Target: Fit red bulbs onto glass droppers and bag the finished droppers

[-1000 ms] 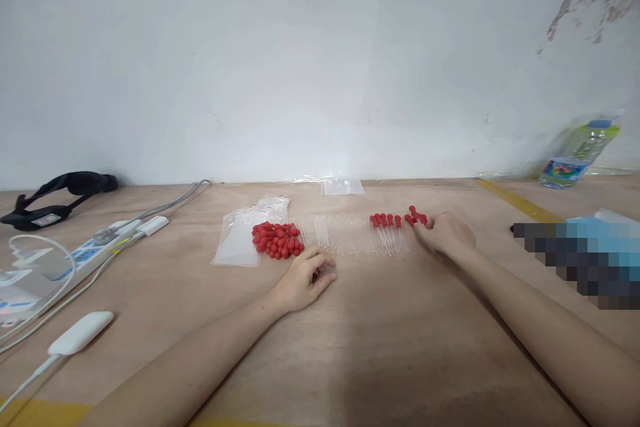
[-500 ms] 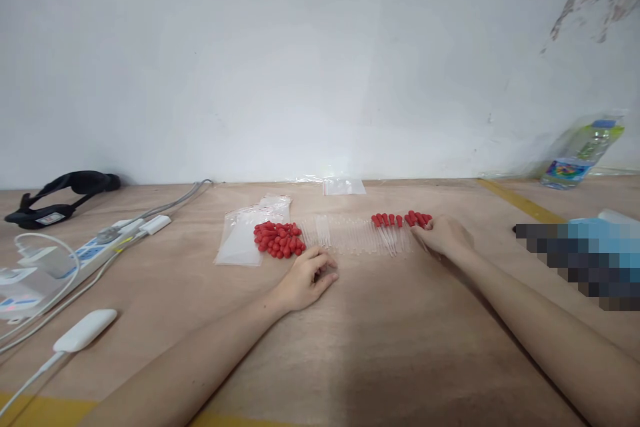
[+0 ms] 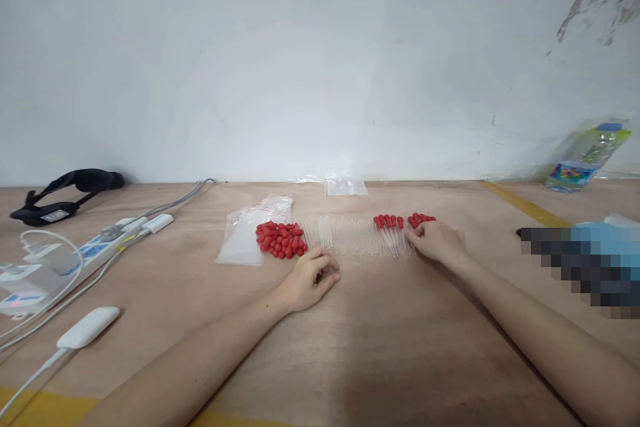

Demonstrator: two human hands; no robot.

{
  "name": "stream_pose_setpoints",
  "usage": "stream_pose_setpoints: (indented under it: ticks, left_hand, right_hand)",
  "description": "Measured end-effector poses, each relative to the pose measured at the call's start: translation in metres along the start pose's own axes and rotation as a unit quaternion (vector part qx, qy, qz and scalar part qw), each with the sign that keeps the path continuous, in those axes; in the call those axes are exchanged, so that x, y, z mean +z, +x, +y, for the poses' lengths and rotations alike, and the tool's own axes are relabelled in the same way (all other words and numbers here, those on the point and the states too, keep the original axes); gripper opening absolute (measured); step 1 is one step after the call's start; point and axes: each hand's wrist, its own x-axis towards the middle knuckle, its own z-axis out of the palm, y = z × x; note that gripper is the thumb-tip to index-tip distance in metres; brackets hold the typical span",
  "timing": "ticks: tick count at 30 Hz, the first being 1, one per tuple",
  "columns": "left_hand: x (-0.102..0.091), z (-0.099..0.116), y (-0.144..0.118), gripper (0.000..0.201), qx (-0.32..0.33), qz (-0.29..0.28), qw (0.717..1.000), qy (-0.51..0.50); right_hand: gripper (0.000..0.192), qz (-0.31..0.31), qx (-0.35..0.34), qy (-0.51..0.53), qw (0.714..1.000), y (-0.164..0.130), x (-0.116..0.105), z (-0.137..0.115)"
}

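Observation:
My left hand (image 3: 313, 280) rests on the wooden table with loosely curled fingers, the thumb apart and nothing visible between them. Just beyond it lies a heap of red rubber bulbs (image 3: 280, 239). A row of clear thin tubes (image 3: 353, 237) stretches to the right of the heap. At the row's right end are several droppers (image 3: 389, 222), their red bulbs pointing to the wall. My right hand (image 3: 436, 240) has its fingertips pinched together at the tubes below another group of red bulbs (image 3: 421, 218). Whatever is between those fingertips is hidden.
Clear plastic bags (image 3: 241, 237) lie left of the bulbs, and another bag (image 3: 346, 187) lies by the wall. A power strip (image 3: 95, 247) with cables, a white device (image 3: 89, 328) and a black strap (image 3: 67, 194) are at left. A bottle (image 3: 583, 157) stands at right.
My right hand has moved slightly left and nearer, from beside the right-hand red bulbs to the tubes below them. My left hand stays in place. The view has shifted slightly.

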Motion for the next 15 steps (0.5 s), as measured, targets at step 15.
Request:
stream_pose_setpoints:
  ticks: [15]
  left_hand:
    - [-0.043, -0.019, 0.015, 0.010, -0.080, 0.215, 0.947, 0.222]
  right_hand:
    - [0.030, 0.037, -0.007, 0.097, 0.995, 0.006, -0.002, 0.000]
